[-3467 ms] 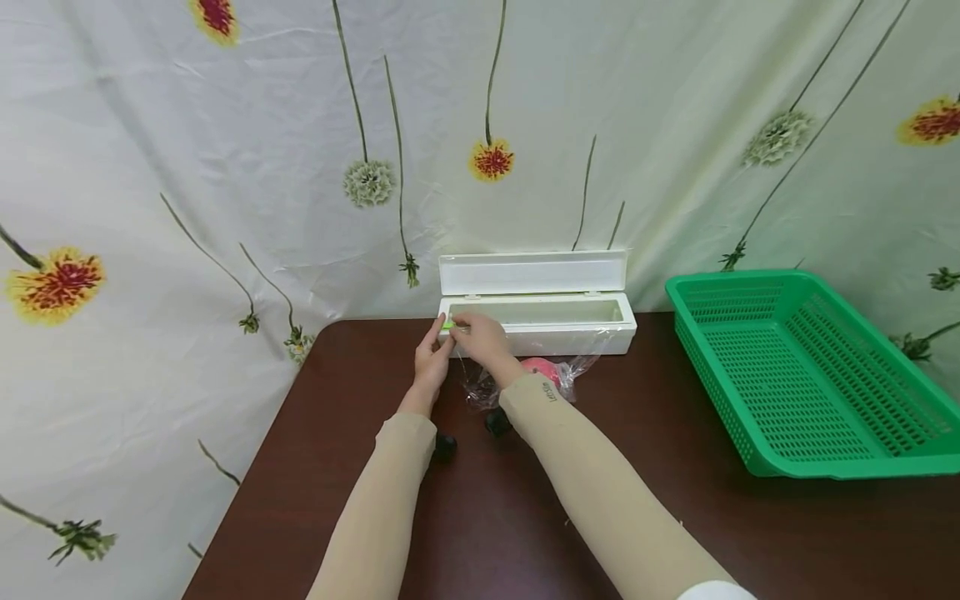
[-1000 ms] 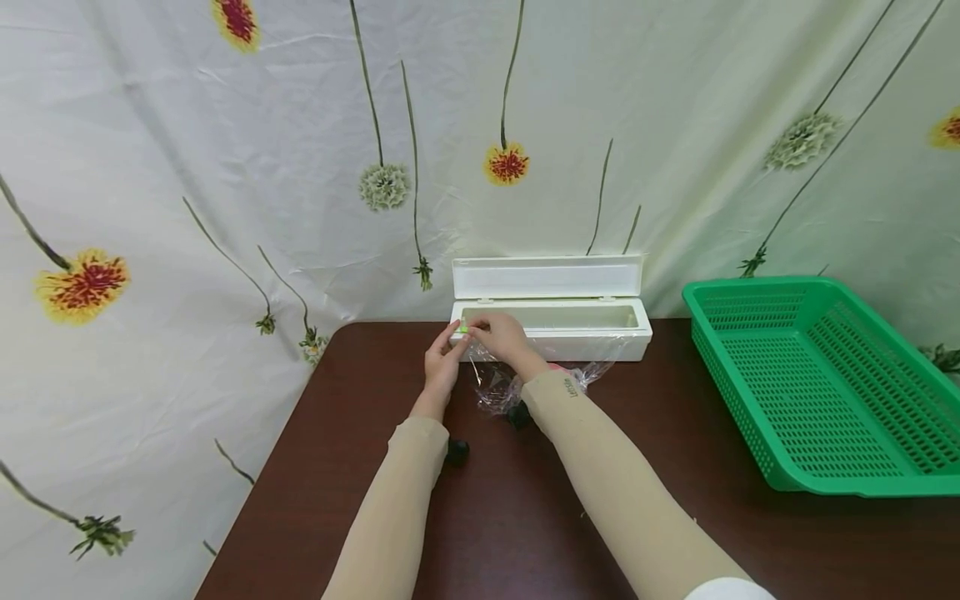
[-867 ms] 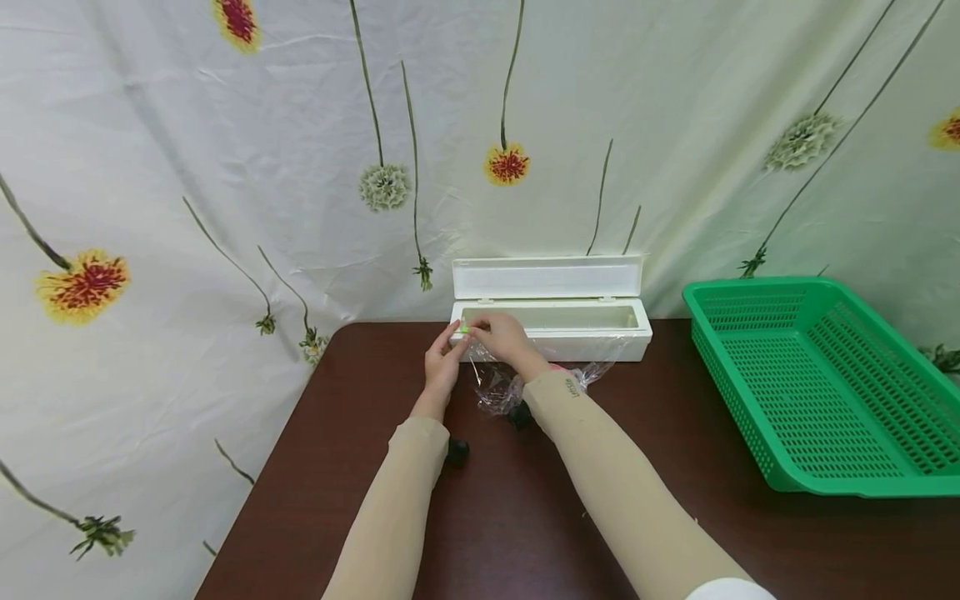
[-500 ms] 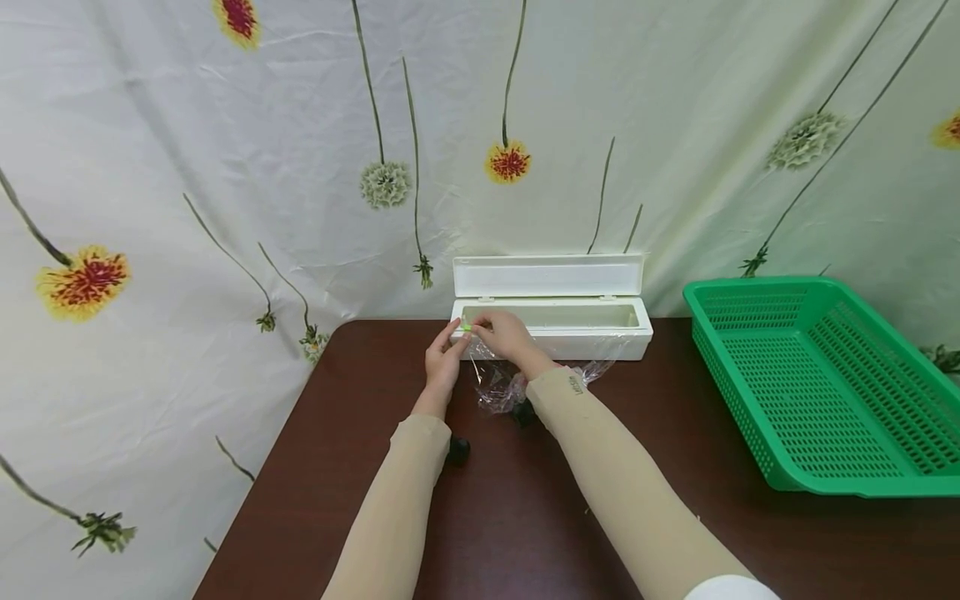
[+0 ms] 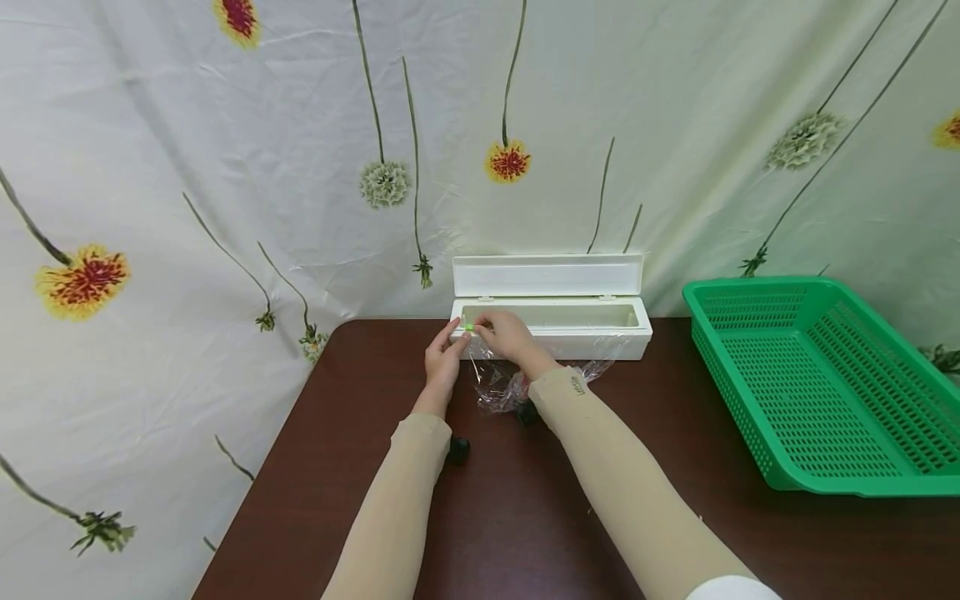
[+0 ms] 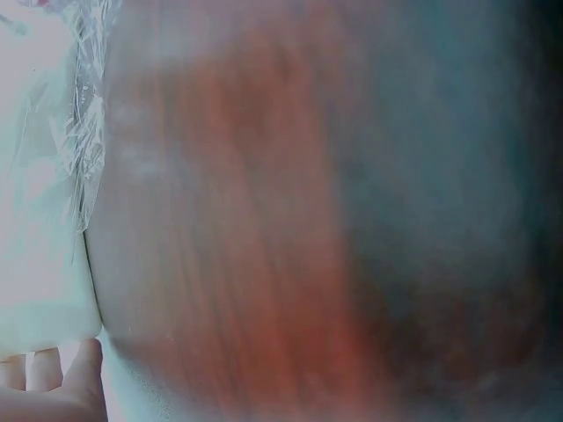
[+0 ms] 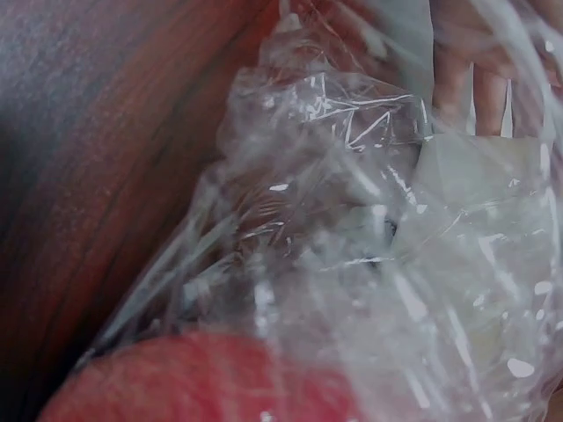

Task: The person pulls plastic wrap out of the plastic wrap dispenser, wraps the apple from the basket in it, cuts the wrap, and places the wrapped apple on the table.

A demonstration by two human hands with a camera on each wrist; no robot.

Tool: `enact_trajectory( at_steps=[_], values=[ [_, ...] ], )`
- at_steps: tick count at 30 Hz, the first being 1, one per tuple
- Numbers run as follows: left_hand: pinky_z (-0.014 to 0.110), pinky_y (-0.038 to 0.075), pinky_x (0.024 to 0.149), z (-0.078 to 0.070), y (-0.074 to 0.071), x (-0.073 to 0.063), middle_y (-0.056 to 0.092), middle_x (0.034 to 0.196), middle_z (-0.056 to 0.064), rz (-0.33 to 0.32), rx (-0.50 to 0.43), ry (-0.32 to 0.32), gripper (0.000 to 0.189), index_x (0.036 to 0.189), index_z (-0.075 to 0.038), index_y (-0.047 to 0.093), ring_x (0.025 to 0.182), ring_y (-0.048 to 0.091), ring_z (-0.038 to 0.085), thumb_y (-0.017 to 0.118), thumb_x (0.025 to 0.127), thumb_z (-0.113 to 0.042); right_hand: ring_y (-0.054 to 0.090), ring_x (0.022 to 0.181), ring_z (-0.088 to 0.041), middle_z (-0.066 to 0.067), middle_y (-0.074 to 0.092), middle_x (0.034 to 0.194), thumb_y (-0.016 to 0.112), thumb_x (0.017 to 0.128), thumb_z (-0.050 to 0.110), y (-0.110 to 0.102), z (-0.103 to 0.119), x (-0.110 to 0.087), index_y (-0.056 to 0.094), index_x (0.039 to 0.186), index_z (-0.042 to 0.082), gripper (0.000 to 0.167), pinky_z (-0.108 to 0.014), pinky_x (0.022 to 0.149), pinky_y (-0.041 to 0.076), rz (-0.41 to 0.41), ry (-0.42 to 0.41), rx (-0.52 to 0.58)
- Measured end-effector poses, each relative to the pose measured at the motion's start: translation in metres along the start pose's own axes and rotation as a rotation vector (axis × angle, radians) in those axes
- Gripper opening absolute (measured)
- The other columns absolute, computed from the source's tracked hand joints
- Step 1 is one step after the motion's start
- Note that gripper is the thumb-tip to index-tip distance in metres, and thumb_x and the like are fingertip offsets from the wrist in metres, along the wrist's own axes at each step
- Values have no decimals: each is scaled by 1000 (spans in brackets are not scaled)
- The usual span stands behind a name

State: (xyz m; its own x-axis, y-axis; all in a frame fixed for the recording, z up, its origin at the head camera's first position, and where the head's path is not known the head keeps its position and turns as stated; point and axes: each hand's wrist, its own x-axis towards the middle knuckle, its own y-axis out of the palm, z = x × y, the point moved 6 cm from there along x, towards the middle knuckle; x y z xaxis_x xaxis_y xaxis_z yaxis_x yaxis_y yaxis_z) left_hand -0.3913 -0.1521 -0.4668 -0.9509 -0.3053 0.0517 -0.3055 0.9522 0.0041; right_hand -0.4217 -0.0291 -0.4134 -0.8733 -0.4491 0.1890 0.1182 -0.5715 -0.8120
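Observation:
A long white cling film dispenser point(image 5: 570, 343) stands at the back of the table, its lid point(image 5: 547, 276) raised. My left hand point(image 5: 441, 367) grips its left end, thumb at the front edge; fingers show against that end in the left wrist view. A small bright green slide cutter point(image 5: 469, 327) sits on the front rim near the left end. My right hand point(image 5: 507, 335) pinches it between thumb and fingertips. Clear cling film point(image 5: 495, 392) hangs crumpled over the front onto the table. Under the film lies a red round thing point(image 7: 202, 378), mostly hidden by my right forearm in the head view.
A green plastic basket point(image 5: 840, 400) stands on the right of the dark brown table point(image 5: 352, 467). Behind the table hangs a flowered white curtain point(image 5: 300, 150). Black wrist cameras point(image 5: 458, 451) hang under my sleeves.
My right hand has shifted slightly right with the slide cutter along the front rim. My left hand stays at the dispenser's left end. The whole head view has shifted a little since the first frame.

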Motion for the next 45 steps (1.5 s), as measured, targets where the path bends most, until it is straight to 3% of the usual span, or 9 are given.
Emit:
enact_trajectory(
  at_steps=[11,19,29,45],
  values=[
    [24,42,86,1,-2,1,45,141,6,-16,7,-6,43,130,-12,57,109,50,17,65,89,-15,61,101,-25,-11,66,106,54,96,19,1,-3,0,66,106,3,22,-36,90,46,-34,-34,-21],
    [30,42,91,1,-2,1,46,140,6,-19,17,-22,43,130,-15,58,110,51,20,66,88,-17,61,101,-26,-12,66,106,55,95,18,-1,-4,-1,66,106,2,22,-37,91,46,-43,-56,-28],
    [24,43,82,0,-2,1,53,133,8,-46,9,-35,42,128,-15,60,101,54,18,67,87,-16,61,100,-27,-13,67,106,55,96,19,-2,-5,-2,66,107,1,24,-37,92,46,-33,-52,-28],
    [31,41,95,-2,-1,-2,46,141,4,-71,-17,-86,43,128,-16,60,115,50,19,68,86,-15,61,99,-27,-13,67,104,55,95,18,-5,-7,-4,66,105,1,23,-37,90,46,-48,-64,-11]
  ],
)
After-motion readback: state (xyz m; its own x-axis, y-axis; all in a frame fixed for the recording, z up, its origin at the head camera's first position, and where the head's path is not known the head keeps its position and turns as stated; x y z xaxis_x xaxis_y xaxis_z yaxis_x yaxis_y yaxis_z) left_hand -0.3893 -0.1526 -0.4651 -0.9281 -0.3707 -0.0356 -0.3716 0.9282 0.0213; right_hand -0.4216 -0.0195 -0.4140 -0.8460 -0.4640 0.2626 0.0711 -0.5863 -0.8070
